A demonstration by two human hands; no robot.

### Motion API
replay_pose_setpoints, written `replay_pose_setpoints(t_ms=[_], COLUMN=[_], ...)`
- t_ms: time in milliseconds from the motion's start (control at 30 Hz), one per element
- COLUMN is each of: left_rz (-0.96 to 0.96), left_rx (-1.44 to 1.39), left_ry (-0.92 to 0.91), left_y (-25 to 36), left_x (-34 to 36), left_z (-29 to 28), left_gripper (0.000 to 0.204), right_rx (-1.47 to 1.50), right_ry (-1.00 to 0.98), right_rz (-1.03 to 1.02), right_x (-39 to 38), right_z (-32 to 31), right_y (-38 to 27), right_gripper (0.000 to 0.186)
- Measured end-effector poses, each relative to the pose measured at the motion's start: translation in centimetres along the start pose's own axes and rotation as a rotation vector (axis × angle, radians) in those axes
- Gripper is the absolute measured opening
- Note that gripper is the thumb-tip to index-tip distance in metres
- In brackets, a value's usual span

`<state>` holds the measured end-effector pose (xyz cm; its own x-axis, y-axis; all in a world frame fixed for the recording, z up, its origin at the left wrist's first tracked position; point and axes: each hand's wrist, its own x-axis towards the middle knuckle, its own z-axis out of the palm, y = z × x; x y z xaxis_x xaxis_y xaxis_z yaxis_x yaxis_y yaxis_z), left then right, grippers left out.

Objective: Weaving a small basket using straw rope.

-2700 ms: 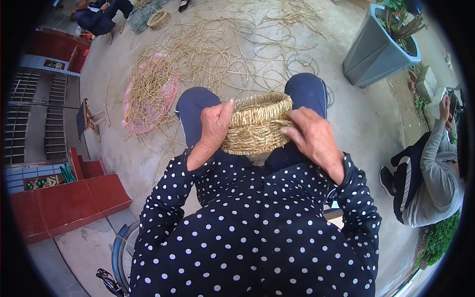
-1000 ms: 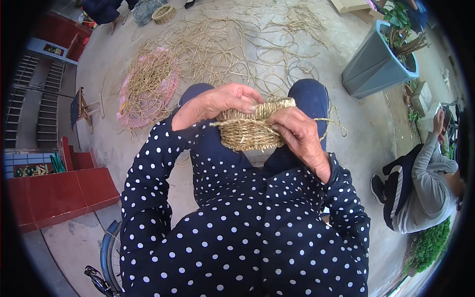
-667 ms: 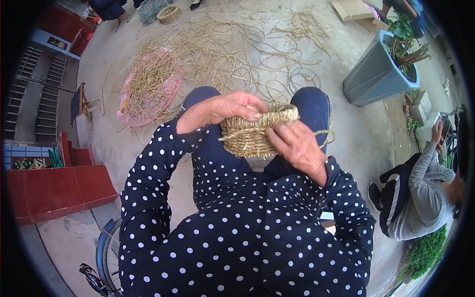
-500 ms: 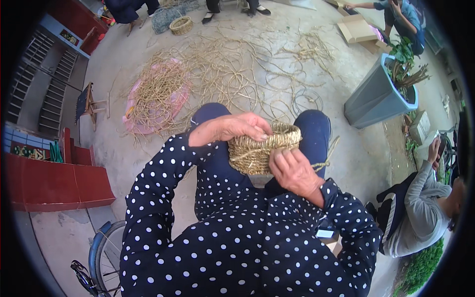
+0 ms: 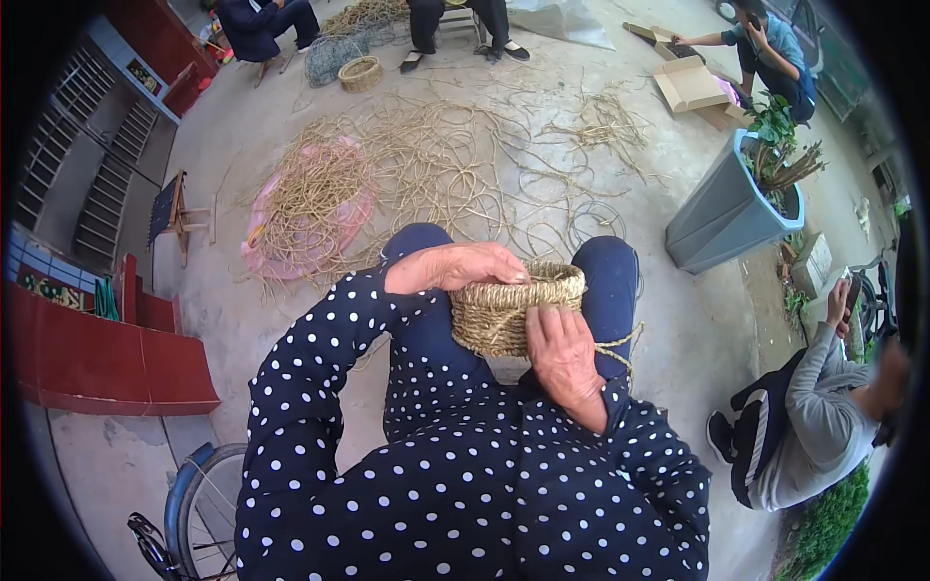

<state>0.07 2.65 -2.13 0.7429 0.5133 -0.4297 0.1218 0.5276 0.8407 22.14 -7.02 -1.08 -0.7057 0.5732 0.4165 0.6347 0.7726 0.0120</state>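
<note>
A small round basket [image 5: 489,320] of braided straw rope rests between my knees, its open top turned up. My left hand [image 5: 460,266] lies over the far left of its rim, the fingertips reaching inside and the thumb along the edge, so the rim is gripped. Against the near right wall my right hand [image 5: 562,353] presses its bent fingers just below the rim; whether a strand is under them is hidden. A loose end of straw rope [image 5: 623,341] sticks out from the basket's right side over my right thigh.
Beyond my knees, straw rope [image 5: 455,165] sprawls over the concrete, partly heaped on a pink sheet [image 5: 260,254]. A tall grey planter [image 5: 712,213] stands right. Another basket [image 5: 360,75] is far off. People sit around; one in grey [image 5: 823,416] is at right.
The basket has tipped more upright and sits slightly lower in view. My right hand has turned, its fingers now pointing up along the wall near the rim. My left hand stays at the rim.
</note>
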Motion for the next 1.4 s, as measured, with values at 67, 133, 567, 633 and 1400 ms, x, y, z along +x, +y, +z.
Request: replay_pose_setpoints(t_ms=[67, 133, 567, 633, 1400], left_rz=[-0.060, -0.048, -0.252, -0.294, 0.142], left_rx=[-0.046, -0.023, -0.171, -0.139, -0.483], left_ry=[-0.004, 0.032, -0.113, -0.236, 0.647], left_y=[0.0, -0.4, 0.9, 0.4, 0.8], left_x=[-0.2, 0.5, 1.7, 2.7, 4.0], left_z=[0.3, -0.4, -1.5, -1.3, -5.8], left_gripper=[0.032, 0.027, 0.027, 0.026, 0.011], right_rx=[-0.017, -0.043, -0.038, -0.006, 0.691], right_ry=[0.121, 0.139, 0.131, 0.068, 0.182], right_rz=[0.114, 0.182, 0.250, 0.241, 0.584], right_x=[-0.3, 0.1, 1.7, 1.6, -3.7], right_z=[0.6, 0.9, 0.7, 0.4, -1.5], right_y=[-1.3, -1.9, -1.9, -2.0, 2.6], right_gripper=[0.027, 0.020, 0.014, 0.009, 0.030])
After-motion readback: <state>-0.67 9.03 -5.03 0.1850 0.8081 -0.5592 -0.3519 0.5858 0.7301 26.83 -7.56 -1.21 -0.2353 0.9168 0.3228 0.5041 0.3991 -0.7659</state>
